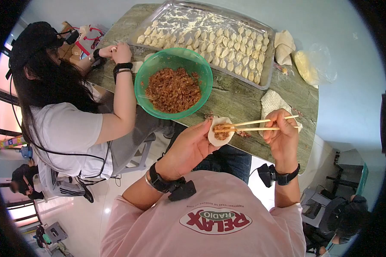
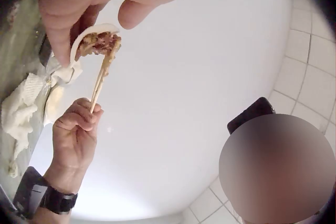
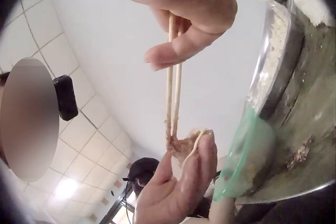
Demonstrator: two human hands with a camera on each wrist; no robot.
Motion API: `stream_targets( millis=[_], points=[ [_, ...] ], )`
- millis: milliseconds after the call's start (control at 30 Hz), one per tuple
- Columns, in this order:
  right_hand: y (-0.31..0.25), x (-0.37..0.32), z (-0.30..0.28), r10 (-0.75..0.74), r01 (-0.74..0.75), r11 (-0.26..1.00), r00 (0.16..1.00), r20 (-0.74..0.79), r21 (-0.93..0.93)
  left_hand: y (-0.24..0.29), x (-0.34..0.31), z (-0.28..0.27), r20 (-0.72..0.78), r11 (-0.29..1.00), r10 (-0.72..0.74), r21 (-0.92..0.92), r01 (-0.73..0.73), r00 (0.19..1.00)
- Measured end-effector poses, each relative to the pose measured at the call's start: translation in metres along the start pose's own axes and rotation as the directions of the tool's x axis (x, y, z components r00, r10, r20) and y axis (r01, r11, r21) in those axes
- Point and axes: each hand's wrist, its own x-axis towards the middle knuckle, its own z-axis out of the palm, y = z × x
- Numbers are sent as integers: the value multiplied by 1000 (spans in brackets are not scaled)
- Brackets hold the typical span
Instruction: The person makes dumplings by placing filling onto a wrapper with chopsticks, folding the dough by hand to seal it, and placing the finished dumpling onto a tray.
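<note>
My left hand [image 1: 192, 145] holds a round white dumpling wrapper [image 1: 212, 136] near the table's front edge, cupped along the fingers. A lump of brown meat filling [image 1: 221, 132] sits in the middle of the wrapper. Between the fingers of my right hand [image 1: 283, 136] is a pair of wooden chopsticks [image 1: 261, 124], their tips against the filling. From the right wrist view, the wrapper [image 3: 196, 148] curves up around the filling, and bits of meat cling to the chopsticks [image 3: 169, 98]. Beyond my left hand stands a green bowl [image 1: 206, 70] of minced filling [image 1: 173, 91].
A metal tray [image 1: 268, 68] of floured dumplings [image 1: 227, 45] lies at the back. A crumpled white cloth [image 1: 273, 102] and filling scraps lie on the table [image 1: 233, 92]. At the left sits another person [image 1: 73, 124]. A plastic bag [image 1: 309, 66] rests at the right corner.
</note>
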Motion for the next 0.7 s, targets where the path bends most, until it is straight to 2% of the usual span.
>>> stream_targets(
  millis=[200,433,600,700],
  points=[
    [1,5,-4,55,-50,994,997,-45,102,-1,2,-2,10,1000,-1,11,1,1000],
    [-4,6,-1,70,-67,990,997,-20,125,1,2,-1,26,1000,-3,19,3,1000],
    [-2,4,0,23,-22,992,1000,10,-125,3,0,3,24,1000,-5,12,4,1000],
    [-6,8,-2,4,-2,999,1000,27,-39,2,1,-1,32,1000,9,28,-10,999]
  ],
)
